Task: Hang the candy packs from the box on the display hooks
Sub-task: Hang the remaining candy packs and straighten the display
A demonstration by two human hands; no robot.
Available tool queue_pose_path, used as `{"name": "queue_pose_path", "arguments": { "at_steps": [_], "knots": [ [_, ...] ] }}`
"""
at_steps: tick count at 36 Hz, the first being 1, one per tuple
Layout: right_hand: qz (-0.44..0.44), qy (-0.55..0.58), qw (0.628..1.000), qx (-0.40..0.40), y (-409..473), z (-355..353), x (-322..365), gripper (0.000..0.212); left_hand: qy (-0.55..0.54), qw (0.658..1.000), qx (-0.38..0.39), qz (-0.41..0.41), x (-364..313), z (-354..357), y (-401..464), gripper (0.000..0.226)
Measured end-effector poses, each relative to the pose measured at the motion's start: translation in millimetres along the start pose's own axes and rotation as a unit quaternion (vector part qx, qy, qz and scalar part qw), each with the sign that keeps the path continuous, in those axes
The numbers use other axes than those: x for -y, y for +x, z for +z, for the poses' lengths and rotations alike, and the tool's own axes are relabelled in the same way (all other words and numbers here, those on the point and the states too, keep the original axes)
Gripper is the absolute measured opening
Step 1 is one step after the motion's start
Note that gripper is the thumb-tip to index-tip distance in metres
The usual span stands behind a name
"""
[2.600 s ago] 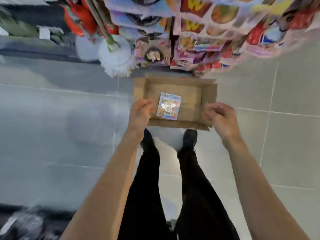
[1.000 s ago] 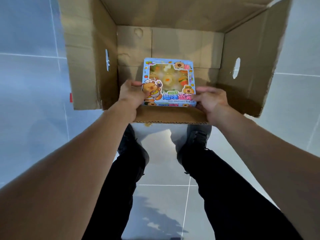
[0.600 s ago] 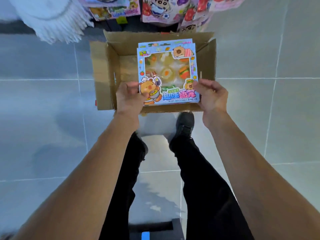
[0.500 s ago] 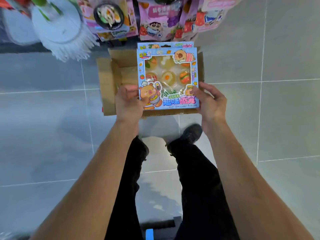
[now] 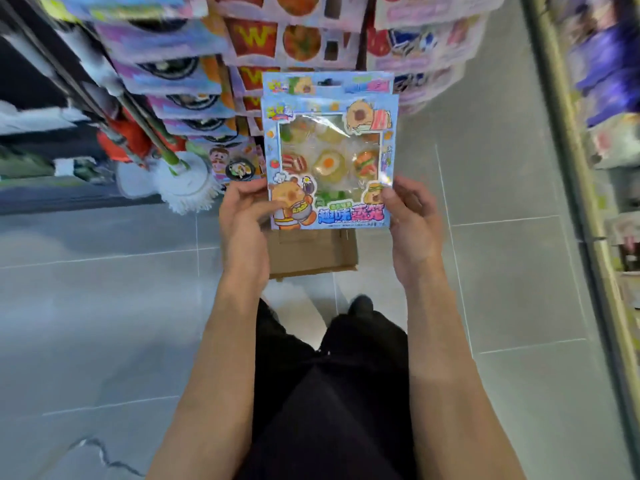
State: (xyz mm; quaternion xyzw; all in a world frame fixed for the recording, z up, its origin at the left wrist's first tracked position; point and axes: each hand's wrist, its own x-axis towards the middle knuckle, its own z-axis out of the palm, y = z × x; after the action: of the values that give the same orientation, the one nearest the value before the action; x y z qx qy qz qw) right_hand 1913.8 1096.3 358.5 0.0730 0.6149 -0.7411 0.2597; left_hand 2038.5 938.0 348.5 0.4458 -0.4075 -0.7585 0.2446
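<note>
I hold light-blue candy packs (image 5: 329, 150) with a clear window and cartoon animals upright in front of me; a second pack's top edge shows behind the front one. My left hand (image 5: 244, 216) grips the lower left corner and my right hand (image 5: 410, 216) grips the lower right corner, thumbs on the front. The brown cardboard box (image 5: 311, 252) sits on the floor below the packs, mostly hidden by them. Behind the packs hang rows of candy packs on the display (image 5: 291, 39).
White mop heads (image 5: 185, 183) on poles lean at the left beside the display. A shelf unit (image 5: 595, 133) with goods runs along the right edge. Grey floor tiles (image 5: 104, 306) lie all around; my dark-trousered legs and shoes stand just behind the box.
I lifted the packs out of the box with both hands and raised them higher, up in front of the hanging display. The view tilted upward, showing more of the display.
</note>
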Motion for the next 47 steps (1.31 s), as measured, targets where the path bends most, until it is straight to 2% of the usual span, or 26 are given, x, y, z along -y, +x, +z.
{"name": "queue_pose_path", "arguments": {
  "at_steps": [3,8,13,17,20,23,25,29,33,42,47],
  "knots": [
    [-0.033,-0.007,0.996,0.076,8.9,-8.9,43.6,0.02,-0.006,0.998,0.056,0.023,-26.5,14.4,-15.4,0.034],
    [-0.077,-0.006,0.979,0.19,23.2,-23.0,117.8,0.051,-0.006,0.988,0.146,0.054,-76.8,45.4,-33.7,0.038],
    [-0.111,-0.023,0.961,0.253,38.0,-30.0,179.6,0.06,0.005,0.977,0.171,0.127,-115.6,89.7,-50.0,0.036],
    [-0.142,-0.038,0.956,0.255,46.9,-31.3,224.8,0.061,-0.011,0.971,0.181,0.158,-141.1,127.0,-59.8,0.033],
    [-0.162,-0.049,0.955,0.243,50.1,-31.1,241.0,0.064,0.008,0.971,0.168,0.169,-152.4,143.6,-61.3,0.058],
    [-0.183,-0.048,0.955,0.228,53.1,-27.2,258.3,0.055,0.041,0.97,0.157,0.181,-167.6,155.9,-56.4,0.064],
    [-0.2,-0.04,0.953,0.223,55.0,-21.5,269.3,0.058,0.063,0.966,0.161,0.191,-179.4,161.9,-51.5,0.062],
    [-0.252,-0.016,0.946,0.202,52.8,-4.3,291.6,0.062,0.085,0.955,0.179,0.222,-210.9,170.0,-41.7,0.038],
    [-0.299,0.006,0.938,0.174,48.4,15.2,310.9,0.038,0.109,0.942,0.178,0.264,-242.9,183.7,-41.7,0.042],
    [-0.351,0.015,0.928,0.125,60.9,53.4,358.2,0.032,0.101,0.922,0.08,0.366,-278.9,230.2,-45.9,0.042],
    [-0.389,0.012,0.918,0.074,73.9,63.3,382.7,0.024,0.098,0.91,0.062,0.398,-291.7,260.1,-44.8,0.035]
  ]
}}
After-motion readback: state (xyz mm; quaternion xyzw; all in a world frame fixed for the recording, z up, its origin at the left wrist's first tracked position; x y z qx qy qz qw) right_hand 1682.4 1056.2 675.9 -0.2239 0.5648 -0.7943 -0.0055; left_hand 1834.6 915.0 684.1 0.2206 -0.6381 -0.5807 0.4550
